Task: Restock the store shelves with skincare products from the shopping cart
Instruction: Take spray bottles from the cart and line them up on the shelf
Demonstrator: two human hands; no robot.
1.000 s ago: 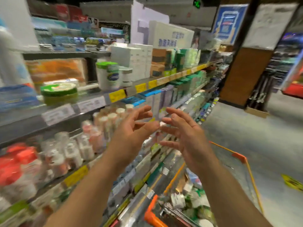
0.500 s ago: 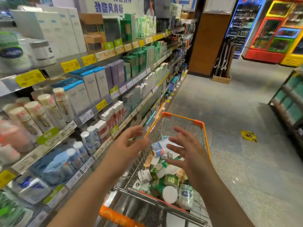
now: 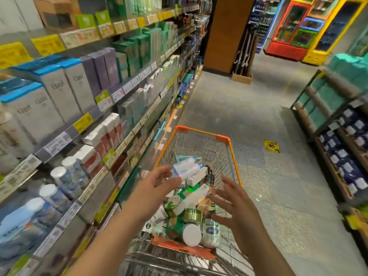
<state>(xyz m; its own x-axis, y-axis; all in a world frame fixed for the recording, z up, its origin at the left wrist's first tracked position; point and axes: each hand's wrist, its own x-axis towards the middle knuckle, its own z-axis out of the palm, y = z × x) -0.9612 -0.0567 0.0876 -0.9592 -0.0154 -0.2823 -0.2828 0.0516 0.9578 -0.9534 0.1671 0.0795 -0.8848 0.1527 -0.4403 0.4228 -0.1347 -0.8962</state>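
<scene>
A wire shopping cart (image 3: pixel 232 154) with orange trim stands in front of me, holding a heap of skincare jars, tubes and boxes. White tubes with blue caps (image 3: pixel 188 168) lie on top at the back, green jars (image 3: pixel 191 215) and a white-lidded jar (image 3: pixel 192 235) at the front. My left hand (image 3: pixel 155 186) hovers over the cart's left side, fingers spread and empty, fingertips close to the white tubes. My right hand (image 3: pixel 234 204) hovers over the right side, fingers spread and empty. The store shelves (image 3: pixel 83 124) run along my left, filled with boxed and bottled skincare.
A second shelf unit (image 3: pixel 336 140) with teal and dark blue packs stands on the right. The grey aisle floor (image 3: pixel 249 108) runs ahead to a brown pillar (image 3: pixel 225 32) and coloured drink coolers (image 3: pixel 298 26). A yellow floor sticker (image 3: pixel 271 146) lies right of the cart.
My view swung down from the shelves to the cart. Both empty hands dropped from shelf height to just over the products in the cart.
</scene>
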